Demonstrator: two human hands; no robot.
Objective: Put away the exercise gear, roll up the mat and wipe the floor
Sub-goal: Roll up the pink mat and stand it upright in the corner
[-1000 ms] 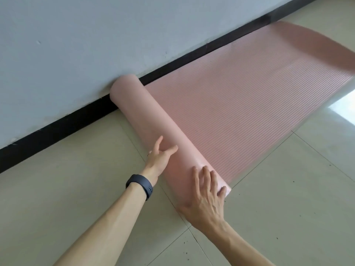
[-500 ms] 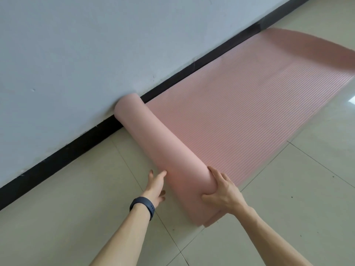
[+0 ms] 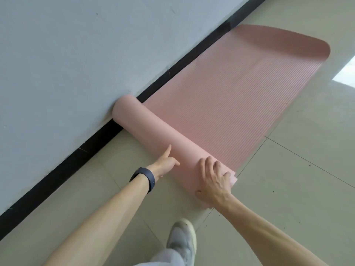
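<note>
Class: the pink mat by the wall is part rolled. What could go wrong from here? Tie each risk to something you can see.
1. The left hand and right hand both press the near end of the mat roll, so its far end may wind loose.
2. That far end sits right against the wall and may drag and skew the roll.
3. Layer edges already stick out beside the right hand, so the roll may telescope.
</note>
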